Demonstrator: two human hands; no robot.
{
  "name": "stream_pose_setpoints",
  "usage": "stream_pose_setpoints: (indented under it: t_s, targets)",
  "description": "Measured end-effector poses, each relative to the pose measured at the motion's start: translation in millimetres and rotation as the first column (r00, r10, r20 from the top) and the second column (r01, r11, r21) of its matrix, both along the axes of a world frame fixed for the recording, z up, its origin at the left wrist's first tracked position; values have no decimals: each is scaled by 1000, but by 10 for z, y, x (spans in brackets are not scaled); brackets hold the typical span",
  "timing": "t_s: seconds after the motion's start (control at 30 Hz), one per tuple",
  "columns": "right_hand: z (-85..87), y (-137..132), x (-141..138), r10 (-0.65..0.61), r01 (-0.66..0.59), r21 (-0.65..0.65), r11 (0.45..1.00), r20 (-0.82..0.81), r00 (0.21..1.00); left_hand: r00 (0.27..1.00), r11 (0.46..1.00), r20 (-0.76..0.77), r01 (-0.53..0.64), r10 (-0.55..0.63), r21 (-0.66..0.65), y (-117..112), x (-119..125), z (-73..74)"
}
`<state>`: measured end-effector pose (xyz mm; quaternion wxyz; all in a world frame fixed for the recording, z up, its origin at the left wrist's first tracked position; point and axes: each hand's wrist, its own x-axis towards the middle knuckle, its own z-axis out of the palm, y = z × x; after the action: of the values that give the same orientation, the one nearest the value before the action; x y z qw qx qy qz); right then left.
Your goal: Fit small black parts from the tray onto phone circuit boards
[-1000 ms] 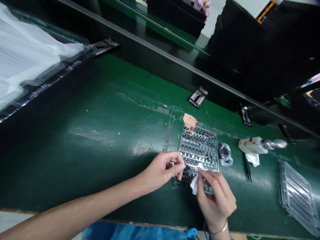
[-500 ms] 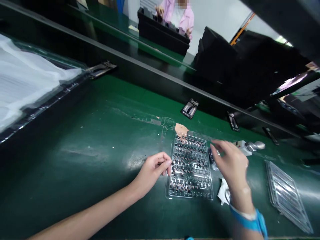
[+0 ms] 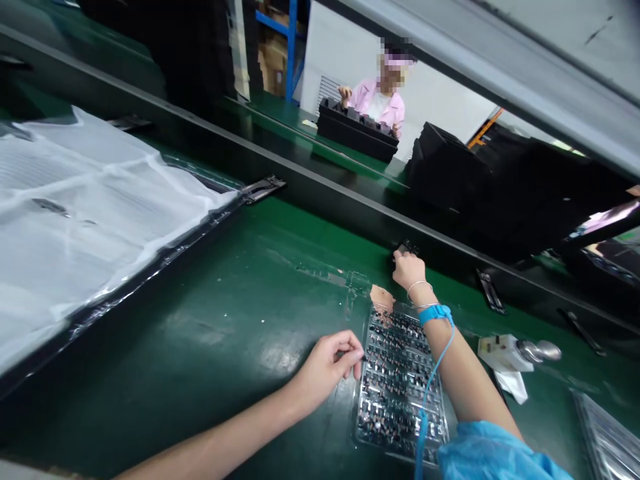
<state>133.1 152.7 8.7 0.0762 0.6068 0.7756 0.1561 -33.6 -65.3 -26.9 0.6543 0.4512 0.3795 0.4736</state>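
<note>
My left hand (image 3: 330, 365) rests at the left edge of a clear plastic tray (image 3: 400, 387) filled with several small dark parts, its fingers pinched together on a tiny dark part. My right hand (image 3: 409, 268) reaches far across the tray to the back of the green bench and closes over a small dark flat component (image 3: 407, 248) lying by the black rail. A blue wrist strap (image 3: 435, 313) with a coiled cord sits on my right wrist.
White foam sheets in clear trays (image 3: 75, 220) lie at the left. A white bottle with a metal nozzle (image 3: 515, 352) and a white wipe (image 3: 511, 385) sit at the right, with another clear tray (image 3: 607, 440) beyond. A person in pink (image 3: 380, 100) works across the line.
My right hand dropped the white wipe and stretched from the tray's near side to the dark component at the back. My left hand stayed by the tray. The view tilted up.
</note>
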Motion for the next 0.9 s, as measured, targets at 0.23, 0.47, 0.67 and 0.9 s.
stream_pose_setpoints:
  t_s: [0.23,0.47,0.67,0.9]
  targets:
    - [362,-389,188,75,-37,282,959,-124,990,998,999,63,33,-31,-26,35,-42,67]
    - [233,-1986,188,629,-453,489,745,-292,721,942,992,326,-49,85,-118,93,-177,127]
    - [145,-2738,148,543,-554,228,801,-667,510,988,985,52,-138,144,-106,24,-132,78]
    - [-73,-2489,59,-431,-185,-401,897,-885,-176,978,986,-141,161,-152,49,-199,-12,208]
